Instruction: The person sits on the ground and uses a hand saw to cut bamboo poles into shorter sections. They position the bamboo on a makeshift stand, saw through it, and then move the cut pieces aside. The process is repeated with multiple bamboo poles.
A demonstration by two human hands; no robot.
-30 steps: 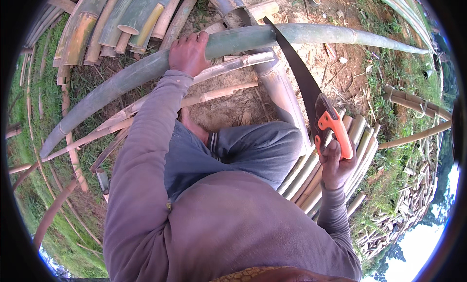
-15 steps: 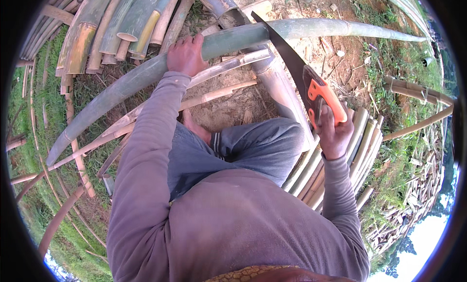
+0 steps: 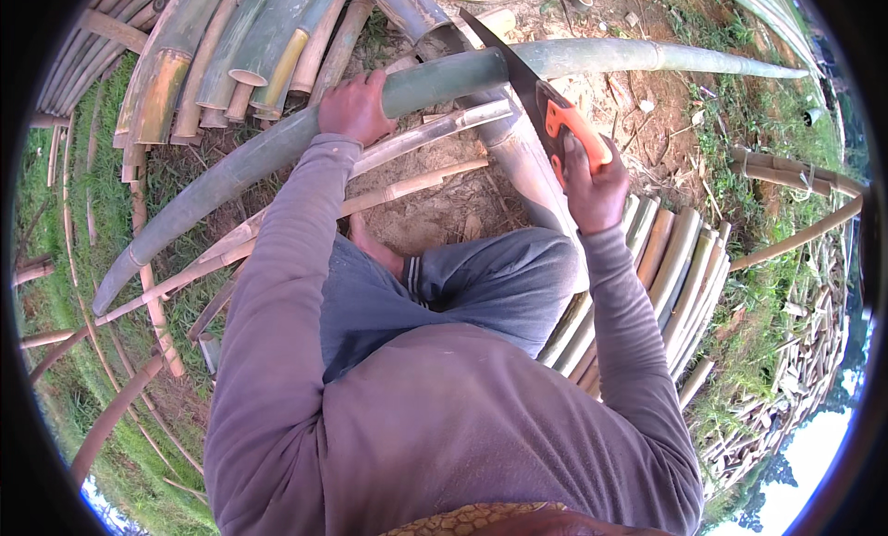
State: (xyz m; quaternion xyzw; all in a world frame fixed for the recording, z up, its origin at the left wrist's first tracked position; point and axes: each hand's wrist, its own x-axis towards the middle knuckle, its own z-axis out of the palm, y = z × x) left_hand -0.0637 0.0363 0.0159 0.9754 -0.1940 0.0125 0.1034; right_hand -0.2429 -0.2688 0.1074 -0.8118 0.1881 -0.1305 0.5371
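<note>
While the left hand (image 3: 354, 108) wraps closed around a long green bamboo pole (image 3: 277, 147), right hand (image 3: 592, 180) clenched on an orange-handled hand saw (image 3: 546, 106), blade resting across the pole, just right of the left grip, above bent knees.

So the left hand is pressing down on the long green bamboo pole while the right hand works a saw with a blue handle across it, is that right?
Not quite: the saw's handle is orange and black, not blue. The head view shows it. The rest holds: the left hand presses down on the long green bamboo pole while the right hand works the saw across it.
</note>
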